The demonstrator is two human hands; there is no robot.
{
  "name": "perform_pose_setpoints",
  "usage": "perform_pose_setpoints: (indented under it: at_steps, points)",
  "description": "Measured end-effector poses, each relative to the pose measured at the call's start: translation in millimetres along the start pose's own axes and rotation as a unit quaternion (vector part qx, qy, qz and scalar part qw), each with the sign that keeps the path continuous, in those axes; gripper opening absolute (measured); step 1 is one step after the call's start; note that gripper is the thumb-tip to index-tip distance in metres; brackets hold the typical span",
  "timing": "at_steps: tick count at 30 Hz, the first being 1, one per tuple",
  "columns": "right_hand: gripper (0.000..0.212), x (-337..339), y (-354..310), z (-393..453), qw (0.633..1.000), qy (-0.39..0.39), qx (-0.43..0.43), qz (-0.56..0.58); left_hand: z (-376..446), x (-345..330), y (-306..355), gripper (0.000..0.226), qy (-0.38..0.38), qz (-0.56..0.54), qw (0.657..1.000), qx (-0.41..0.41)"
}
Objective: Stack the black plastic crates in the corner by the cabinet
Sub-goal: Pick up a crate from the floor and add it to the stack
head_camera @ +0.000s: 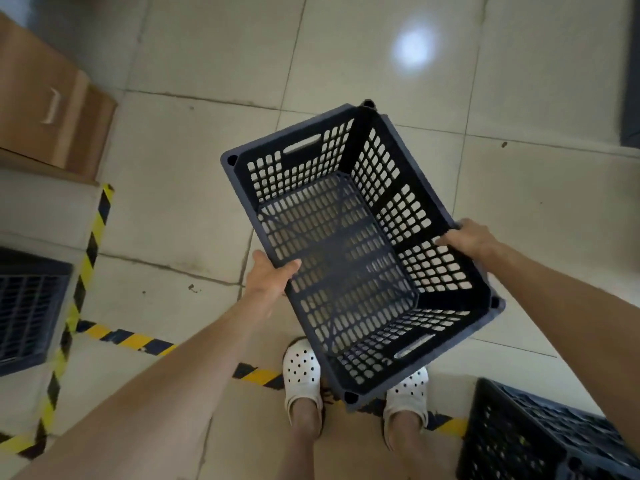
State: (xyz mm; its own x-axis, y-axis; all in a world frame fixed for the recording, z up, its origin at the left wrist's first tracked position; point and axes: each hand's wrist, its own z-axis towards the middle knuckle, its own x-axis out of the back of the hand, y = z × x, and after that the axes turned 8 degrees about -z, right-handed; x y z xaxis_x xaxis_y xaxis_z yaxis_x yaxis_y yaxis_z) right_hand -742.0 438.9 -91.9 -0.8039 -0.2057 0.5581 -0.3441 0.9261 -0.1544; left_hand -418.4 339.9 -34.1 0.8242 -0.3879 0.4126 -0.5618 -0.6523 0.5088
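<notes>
I hold an empty black plastic crate point(349, 244) with perforated walls in the air above the tiled floor, its open top facing me. My left hand point(268, 273) grips its left long rim, thumb inside. My right hand point(467, 237) grips the opposite rim, fingers hooked over the edge. A second black crate point(540, 441) stands on the floor at the lower right. Another dark crate point(27, 310) shows at the left edge, partly cut off.
A brown wooden cabinet point(45, 98) with a metal handle stands at the upper left. Yellow-and-black hazard tape point(86, 258) marks lines on the floor. My feet in white clogs point(301, 372) stand on the tape line under the crate. A dark object point(630, 81) sits at the right edge.
</notes>
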Motion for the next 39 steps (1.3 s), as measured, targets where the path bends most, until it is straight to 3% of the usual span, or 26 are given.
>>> perform_pose_setpoints:
  at_steps: [3, 8, 12, 17, 24, 27, 33, 39]
  points:
    - [0.029, -11.3, 7.3, -25.4, 0.997, -0.075, -0.007, 0.032, -9.9, 29.1, 15.2, 0.038, 0.004, 0.076, 0.997, -0.033]
    - [0.041, 1.0, -10.0, -78.8, 0.995, -0.1, 0.002, -0.015, -40.7, 73.2, 67.4, 0.038, 0.025, 0.153, 0.985, -0.081]
    - [0.046, 47.7, -46.4, -137.5, 0.988, -0.041, 0.054, -0.14, -78.4, 113.4, 106.5, 0.037, 0.057, 0.152, 0.982, -0.099]
    - [0.052, 112.9, -90.3, -229.5, 0.97, 0.008, 0.107, -0.217, -150.0, 177.9, 140.5, 0.056, 0.122, 0.163, 0.975, -0.09]
    - [0.059, 199.5, -160.9, -355.7, 0.924, 0.042, 0.215, -0.314, -248.3, 270.7, 207.6, 0.057, 0.193, 0.166, 0.959, -0.123]
    - [0.058, 223.3, -196.3, -403.0, 0.909, 0.057, 0.257, -0.323, -288.2, 315.1, 232.7, 0.045, 0.251, 0.155, 0.945, -0.144]
    - [0.041, 229.5, -273.8, -500.3, 0.844, 0.205, 0.38, -0.319, -352.3, 420.3, 230.5, 0.051, 0.339, 0.102, 0.921, -0.162]
    - [0.038, 191.0, -371.8, -600.8, 0.771, 0.271, 0.448, -0.364, -397.4, 537.6, 181.4, 0.052, 0.422, 0.091, 0.894, -0.119]
